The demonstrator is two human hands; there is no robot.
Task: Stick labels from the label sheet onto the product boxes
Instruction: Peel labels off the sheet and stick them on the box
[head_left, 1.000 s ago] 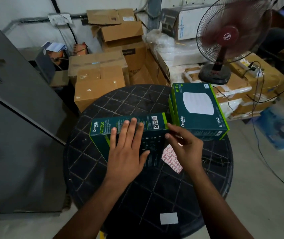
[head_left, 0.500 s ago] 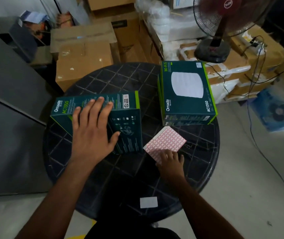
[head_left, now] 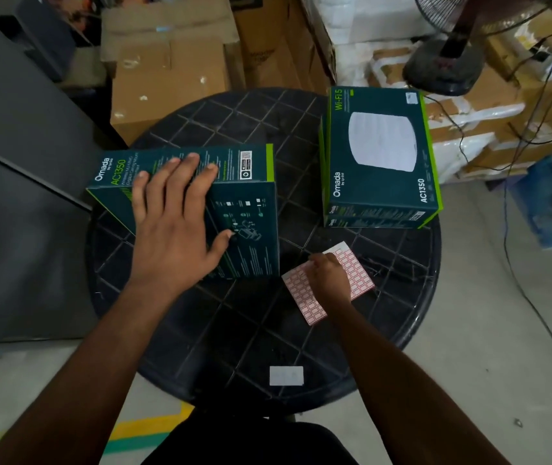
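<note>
Surface (head_left: 201, 330): round, black, grid-patterned top, and everything I'm working with sits on it.

Cardboard cartons (head_left: 167, 75): brown stack behind the surface, pretty blurry from here.

Fan (head_left: 445, 62): only its dark base and a bit of the cage show at the top right, with cables trailing off past it.

Right stack of boxes (head_left: 382, 156): dark green Omada AC1350 box lying flat on the far right of the surface. I can see a second box's edge under it.

Left box (head_left: 244, 209): same green product box, on the left half of the surface, its long printed side facing me.

Left hand (head_left: 174, 223): lying flat on top of the left box, fingers straight and spread, thumb out to the side.

Label sheet (head_left: 301, 297): pink-and-white grid of small labels, flat on the surface just right of the left box and in front of the right stack.

Right hand (head_left: 330, 276): on the label sheet with fingers curled down at the far edge. Looks like it's picking at a label, but I can't tell whether it's actually got one pinched.

White sticker (head_left: 286, 375): small blank rectangle near the front edge of the surface, well apart from the rest.
</note>
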